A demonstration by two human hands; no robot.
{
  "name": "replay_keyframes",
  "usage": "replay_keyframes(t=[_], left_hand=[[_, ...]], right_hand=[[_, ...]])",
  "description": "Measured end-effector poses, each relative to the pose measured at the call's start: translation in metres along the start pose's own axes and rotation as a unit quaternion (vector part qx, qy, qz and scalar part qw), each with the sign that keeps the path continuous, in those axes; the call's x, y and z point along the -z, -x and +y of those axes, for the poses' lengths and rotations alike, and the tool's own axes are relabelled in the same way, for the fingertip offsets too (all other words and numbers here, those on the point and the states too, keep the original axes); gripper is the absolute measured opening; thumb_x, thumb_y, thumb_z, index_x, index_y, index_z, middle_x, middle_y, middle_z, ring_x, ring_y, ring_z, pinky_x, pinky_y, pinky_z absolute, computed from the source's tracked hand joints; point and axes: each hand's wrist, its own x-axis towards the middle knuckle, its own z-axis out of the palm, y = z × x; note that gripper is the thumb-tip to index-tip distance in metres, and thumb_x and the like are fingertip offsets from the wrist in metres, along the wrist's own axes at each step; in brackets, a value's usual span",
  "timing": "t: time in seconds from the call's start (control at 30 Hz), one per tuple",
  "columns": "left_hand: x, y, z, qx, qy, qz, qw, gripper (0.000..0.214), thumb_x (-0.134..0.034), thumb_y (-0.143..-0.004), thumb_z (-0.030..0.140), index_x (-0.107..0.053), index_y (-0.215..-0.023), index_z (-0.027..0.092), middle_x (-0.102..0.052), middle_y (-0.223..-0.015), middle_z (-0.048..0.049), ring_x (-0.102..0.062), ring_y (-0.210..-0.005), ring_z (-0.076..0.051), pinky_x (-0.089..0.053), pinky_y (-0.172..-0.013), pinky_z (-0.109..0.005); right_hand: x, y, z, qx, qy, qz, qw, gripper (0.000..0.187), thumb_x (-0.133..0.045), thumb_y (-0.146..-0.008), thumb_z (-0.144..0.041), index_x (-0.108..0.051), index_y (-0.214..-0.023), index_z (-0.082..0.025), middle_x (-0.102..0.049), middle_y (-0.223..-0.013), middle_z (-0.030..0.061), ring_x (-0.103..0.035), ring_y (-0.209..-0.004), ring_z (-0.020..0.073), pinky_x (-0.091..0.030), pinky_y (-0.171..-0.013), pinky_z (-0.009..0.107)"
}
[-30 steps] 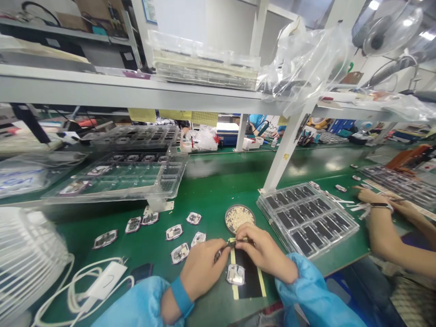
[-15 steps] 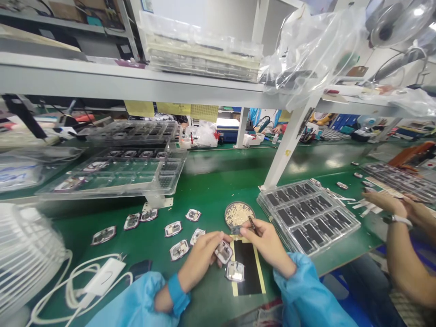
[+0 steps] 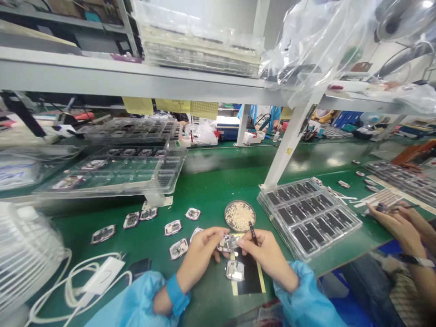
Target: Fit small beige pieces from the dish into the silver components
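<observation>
- Just your side of the round dish (image 3: 225,217), your left hand (image 3: 203,252) pinches the casing (image 3: 227,243) by one end, probably leaving its inside visible.
- Your right hand (image 3: 264,250) pinches the other end, apparently for steadiness, the dark tool (image 3: 252,232) tucked between fingers.

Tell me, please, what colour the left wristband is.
The wristband is blue, shown best in the head view.

There is room to pass over the green worktop (image 3: 214,181) behind the round dish (image 3: 240,215), toward the far edge. On the right, the clear tray (image 3: 295,215) and white post (image 3: 289,146) get in the way. On the left, little parts (image 3: 179,249) make bumps, and a white fan (image 3: 30,259) fills the near left corner.
</observation>
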Motion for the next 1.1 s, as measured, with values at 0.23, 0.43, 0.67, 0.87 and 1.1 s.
replay_keyframes(t=[0.23, 0.43, 0.67, 0.87, 1.1], left_hand=[[0.002, 0.004, 0.0, -0.026, 0.016, -0.021, 0.999, 0.046, -0.067, -0.085, 0.038, -0.067, -0.122, 0.011, -0.074, -0.105, -0.0094, -0.065, -0.074, -0.015, -0.054, -0.072, -0.027], [-0.001, 0.001, -0.01, -0.036, 0.003, -0.042, 0.998, 0.055, -0.073, -0.083, 0.032, -0.057, -0.132, 0.013, -0.071, -0.119, -0.0126, -0.067, -0.104, -0.023, -0.053, -0.094, -0.033], [-0.004, 0.001, -0.014, -0.048, -0.074, -0.033, 0.996, 0.053, -0.07, -0.086, 0.034, -0.058, -0.134, 0.014, -0.073, -0.108, -0.01, -0.068, -0.104, -0.026, -0.055, -0.094, -0.038], [-0.003, 0.001, -0.017, -0.072, -0.134, -0.023, 0.988, 0.051, -0.067, -0.089, 0.037, -0.061, -0.136, 0.018, -0.072, -0.11, -0.0079, -0.068, -0.101, -0.025, -0.055, -0.097, -0.04], [0.0, -0.002, -0.025, -0.056, -0.102, -0.036, 0.993, 0.061, -0.068, -0.087, 0.039, -0.056, -0.14, 0.012, -0.071, -0.095, -0.0082, -0.069, -0.094, -0.025, -0.058, -0.094, -0.041]], right_hand=[[-0.012, -0.003, 0.005, -0.012, -0.002, 0.029, 1.0, 0.039, -0.079, -0.083, -0.05, -0.07, -0.068, -0.015, -0.067, -0.062, 0.0014, -0.058, -0.059, 0.0161, -0.044, -0.058, 0.024], [-0.008, -0.004, 0.007, -0.019, -0.006, 0.052, 0.998, 0.039, -0.078, -0.083, -0.051, -0.071, -0.07, -0.015, -0.068, -0.064, 0.002, -0.06, -0.061, 0.0175, -0.045, -0.061, 0.026], [-0.006, -0.003, 0.009, -0.028, -0.017, 0.052, 0.998, 0.043, -0.078, -0.083, -0.052, -0.067, -0.065, -0.015, -0.065, -0.061, 0.0015, -0.054, -0.056, 0.0146, -0.039, -0.057, 0.025], [-0.005, -0.001, 0.011, -0.033, -0.018, 0.053, 0.998, 0.042, -0.077, -0.083, -0.051, -0.067, -0.065, -0.015, -0.065, -0.062, 0.002, -0.053, -0.056, 0.0143, -0.038, -0.056, 0.024], [-0.004, -0.003, 0.014, -0.033, -0.014, 0.052, 0.998, 0.038, -0.077, -0.083, -0.047, -0.067, -0.065, -0.015, -0.066, -0.063, 0.0022, -0.054, -0.057, 0.0149, -0.04, -0.057, 0.023]])
